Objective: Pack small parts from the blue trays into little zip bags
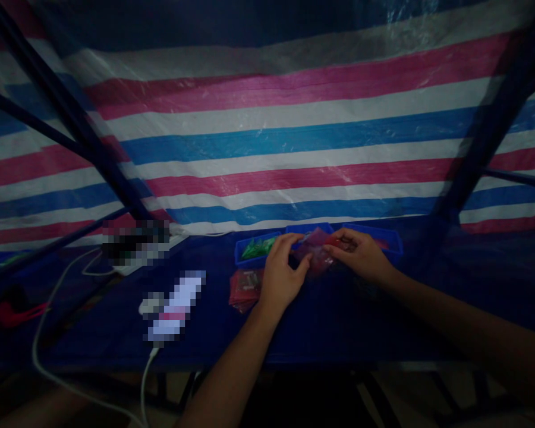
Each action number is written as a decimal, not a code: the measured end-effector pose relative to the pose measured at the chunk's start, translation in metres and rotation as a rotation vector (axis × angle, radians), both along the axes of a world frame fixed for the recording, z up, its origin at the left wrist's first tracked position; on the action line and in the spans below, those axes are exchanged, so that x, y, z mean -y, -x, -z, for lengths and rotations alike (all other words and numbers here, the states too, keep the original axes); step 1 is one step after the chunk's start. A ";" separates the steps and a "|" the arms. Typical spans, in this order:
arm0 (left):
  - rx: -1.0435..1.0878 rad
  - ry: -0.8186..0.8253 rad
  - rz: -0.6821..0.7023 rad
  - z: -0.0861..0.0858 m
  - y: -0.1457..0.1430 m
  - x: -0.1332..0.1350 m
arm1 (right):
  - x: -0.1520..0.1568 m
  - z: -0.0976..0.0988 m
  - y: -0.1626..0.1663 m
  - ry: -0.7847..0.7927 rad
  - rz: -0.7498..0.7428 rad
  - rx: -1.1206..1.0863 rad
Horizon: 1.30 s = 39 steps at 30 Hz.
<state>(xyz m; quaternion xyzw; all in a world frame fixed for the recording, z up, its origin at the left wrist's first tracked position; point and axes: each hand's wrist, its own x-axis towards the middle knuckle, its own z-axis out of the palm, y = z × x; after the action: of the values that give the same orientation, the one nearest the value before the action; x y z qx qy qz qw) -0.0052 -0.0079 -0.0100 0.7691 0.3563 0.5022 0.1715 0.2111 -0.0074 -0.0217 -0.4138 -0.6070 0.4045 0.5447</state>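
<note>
Between my hands is a translucent pink plastic bag (315,249), crinkled and shiny, held just above the blue table. My left hand (283,270) curls around its left side, thumb and fingers gripping the edge. From the right, my right hand (363,254) pinches a small red item (337,243) against the bag; its exact kind is too dark to tell. Beside my left wrist lies a stack of flat red packets (244,289), partly hidden by that hand. Behind the hands stand a blue bin with green pieces (257,246), a middle blue bin (310,227) and a right blue bin (391,240).
A phone-like device (178,306), blurred out, lies on the blue table (223,339) at left with a white cable (147,374). Farther back is a white box-like object (151,255). Dark metal posts (468,160) flank a striped plastic sheet (285,137).
</note>
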 end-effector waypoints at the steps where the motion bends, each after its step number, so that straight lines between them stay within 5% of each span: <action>1: -0.047 -0.073 -0.010 -0.002 0.000 0.002 | 0.000 0.000 0.000 -0.004 0.027 -0.021; 5: -0.193 -0.175 0.053 -0.003 -0.002 0.008 | 0.000 0.000 0.002 -0.006 0.014 -0.094; 13: -0.174 -0.001 0.084 -0.003 -0.001 0.005 | 0.012 -0.011 0.008 0.007 -0.169 -0.090; 20: -0.021 0.163 0.018 0.000 0.002 0.001 | 0.005 -0.007 0.001 -0.169 0.170 -0.047; 27: 0.035 0.210 0.117 0.002 0.000 -0.002 | 0.004 0.003 0.005 -0.004 -0.129 -0.057; 34: 0.023 0.027 -0.053 -0.005 0.000 0.006 | -0.004 0.006 0.001 -0.036 0.113 -0.107; 39: -0.084 0.080 0.175 -0.007 -0.004 0.012 | 0.007 -0.005 0.005 -0.029 -0.118 -0.042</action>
<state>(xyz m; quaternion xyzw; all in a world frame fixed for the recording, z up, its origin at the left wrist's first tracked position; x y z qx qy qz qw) -0.0008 -0.0200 -0.0034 0.8101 0.3145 0.4380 0.2303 0.2066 -0.0142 -0.0171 -0.3607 -0.6246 0.4357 0.5385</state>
